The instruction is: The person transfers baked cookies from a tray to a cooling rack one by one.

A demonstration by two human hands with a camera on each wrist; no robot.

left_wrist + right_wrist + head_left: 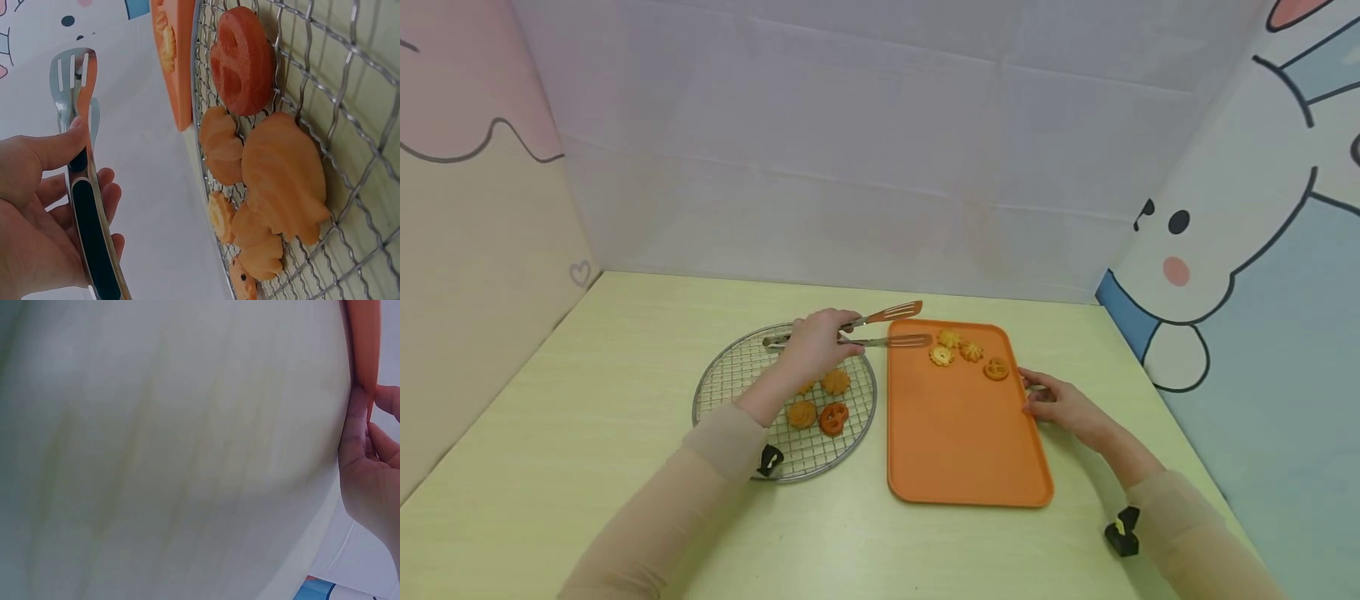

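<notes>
From the head camera, the left hand (817, 339) grips a pair of tongs (880, 329) above the 12 o'clock edge of a round wire rack (730, 375), the tong tips reaching out over the top left corner of an orange tray (958, 442). Four cookies (820, 404) lie on the rack just below the hand, and three more (966, 352) sit at the tray's far end, about 1 o'clock from the tips. The right hand (1060, 404) rests at the tray's 3 o'clock edge, fingers touching its rim. Rack and tray lie side by side on a pale yellow bench (587, 400). In the left wrist view, thumb and fingers (109, 200) curl round the tongs (84, 187), whose slotted tips stand apart; the cookies (275, 169) lie on the rack (356, 125) at 3 o'clock, with the tray's edge (178, 56) beyond. In the right wrist view, the right hand (369, 462) pinches the tray's rim (362, 344), thumb on the near side and fingers on the other, at the right of the bench (175, 450).
</notes>
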